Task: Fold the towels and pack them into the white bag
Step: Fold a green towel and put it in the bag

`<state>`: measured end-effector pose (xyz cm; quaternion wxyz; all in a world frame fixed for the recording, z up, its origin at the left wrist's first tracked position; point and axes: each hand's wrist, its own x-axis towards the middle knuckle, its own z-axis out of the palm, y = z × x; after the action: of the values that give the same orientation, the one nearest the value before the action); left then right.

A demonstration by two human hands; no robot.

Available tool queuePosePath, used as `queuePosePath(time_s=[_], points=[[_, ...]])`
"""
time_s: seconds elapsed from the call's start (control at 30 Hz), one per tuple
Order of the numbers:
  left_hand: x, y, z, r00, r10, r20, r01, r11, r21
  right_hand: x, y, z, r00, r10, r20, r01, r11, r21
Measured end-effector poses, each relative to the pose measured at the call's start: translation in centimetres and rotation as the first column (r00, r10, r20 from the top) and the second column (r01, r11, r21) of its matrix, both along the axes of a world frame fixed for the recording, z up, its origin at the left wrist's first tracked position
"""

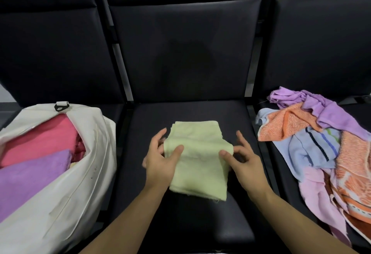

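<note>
Green towel [197, 159], one, pinched by left hand [160, 159] and right hand [244, 161] grips.

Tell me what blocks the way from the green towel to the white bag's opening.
Nothing visible does. The green towel lies on the middle seat, held by both hands; the white bag gapes open beside it, pink and purple towels already inside.

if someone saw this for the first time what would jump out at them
Probably the pale green towel on the middle seat, pinched at its side edges by the left hand and right hand. Next, the white bag on the left showing pink and purple towels, and the heap of unfolded towels on the right seat.
</note>
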<state>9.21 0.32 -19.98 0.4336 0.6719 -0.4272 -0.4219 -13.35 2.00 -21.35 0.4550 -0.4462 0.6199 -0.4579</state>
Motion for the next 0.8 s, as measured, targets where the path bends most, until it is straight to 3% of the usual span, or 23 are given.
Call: queuePosePath(time_s=[0.1,0.2,0.37,0.53,0.6,0.7,0.8], points=[[-0.3,0.4,2.4,0.998,-0.026,-0.053,0.016,0.981,-0.192,0.3,0.5,2.2,0.996,0.046,0.075,-0.033,0.985,-0.167],[-0.4,0.9,4.7,0.996,-0.056,-0.068,0.030,0.944,-0.327,0.7,0.8,4.6,0.999,0.039,0.021,-0.032,0.962,-0.272],[-0.2,1.5,5.8,0.994,-0.100,-0.031,0.083,0.930,-0.359,0.6,1.2,5.3,0.988,0.153,-0.008,-0.150,0.954,-0.260],[-0.1,0.5,2.9,0.981,-0.175,0.082,0.187,0.966,-0.178,0.7,0.6,2.5,0.992,0.103,0.069,-0.099,0.993,-0.057],[0.5,0.1,0.7,0.966,-0.230,0.120,0.234,0.972,-0.014,0.4,0.4,0.6,0.996,0.085,-0.036,-0.081,0.993,0.086],[1.7,-0.2,-1.7,0.884,-0.310,0.350,0.218,0.936,0.277,-0.5,0.4,-2.1,0.951,0.082,-0.297,0.001,0.963,0.270],[2.9,-0.9,-2.5,0.822,-0.237,0.518,0.050,0.936,0.348,-1.0,0.1,-2.5,0.919,0.093,-0.383,0.036,0.948,0.316]])
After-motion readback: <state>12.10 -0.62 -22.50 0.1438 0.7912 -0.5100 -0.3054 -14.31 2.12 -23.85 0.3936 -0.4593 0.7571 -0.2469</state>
